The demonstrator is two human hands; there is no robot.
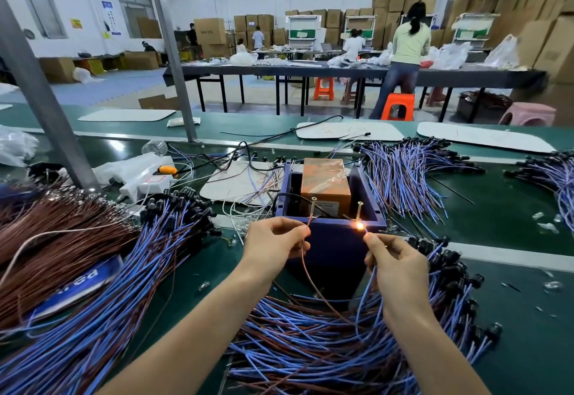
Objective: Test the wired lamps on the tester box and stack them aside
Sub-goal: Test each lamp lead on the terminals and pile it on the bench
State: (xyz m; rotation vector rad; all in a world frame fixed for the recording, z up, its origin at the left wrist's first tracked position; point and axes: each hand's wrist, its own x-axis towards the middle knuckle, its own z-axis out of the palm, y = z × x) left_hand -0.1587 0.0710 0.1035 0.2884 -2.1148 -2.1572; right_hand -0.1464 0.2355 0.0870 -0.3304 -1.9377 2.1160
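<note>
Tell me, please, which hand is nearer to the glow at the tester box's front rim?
Right. The right hand pinches the blue wire just below the glow; the left hand holds the brown wire farther left.

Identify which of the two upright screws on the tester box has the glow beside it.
The right screw, nearest the right hand: an orange glow sits at its foot; the left screw shows none.
</note>
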